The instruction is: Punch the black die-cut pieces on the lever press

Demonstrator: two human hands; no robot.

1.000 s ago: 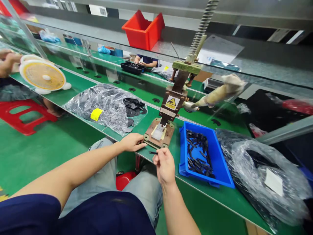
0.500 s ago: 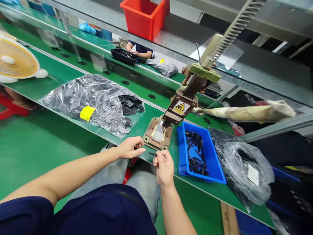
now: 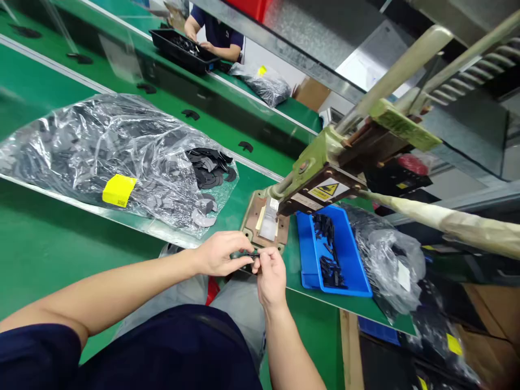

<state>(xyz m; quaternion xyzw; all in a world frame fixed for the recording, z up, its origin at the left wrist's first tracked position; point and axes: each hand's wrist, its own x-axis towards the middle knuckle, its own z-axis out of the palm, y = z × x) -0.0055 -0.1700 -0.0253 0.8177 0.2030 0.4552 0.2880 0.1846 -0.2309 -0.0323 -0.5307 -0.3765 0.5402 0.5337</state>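
Note:
A small, slim black plastic part [image 3: 249, 255] spans my two hands just in front of the press base. My right hand [image 3: 271, 275] pinches its right end between thumb and fingers. Around its left end, the thumb and fingers of my left hand [image 3: 222, 253] are closed; the fingers partly hide it. Just beyond them stands a green hand press [image 3: 312, 165] with a warning label, its metal base [image 3: 254, 219] bearing a pale translucent block [image 3: 268, 223]. To the right, a blue bin [image 3: 359, 260] holds many similar black parts [image 3: 331, 271].
A clear plastic bag [image 3: 93, 146] of flat, curved black pieces [image 3: 209, 168] lies left. Right of the bin is another plastic bag [image 3: 392, 265]. The press's wrapped lever [image 3: 439, 216] sticks out rightward. Across the bench, a co-worker's hands are over a black tray [image 3: 179, 51].
My left hand has come right and closed on the black part held by my right hand. The view has shifted closer to the press, whose head now appears larger and more tilted.

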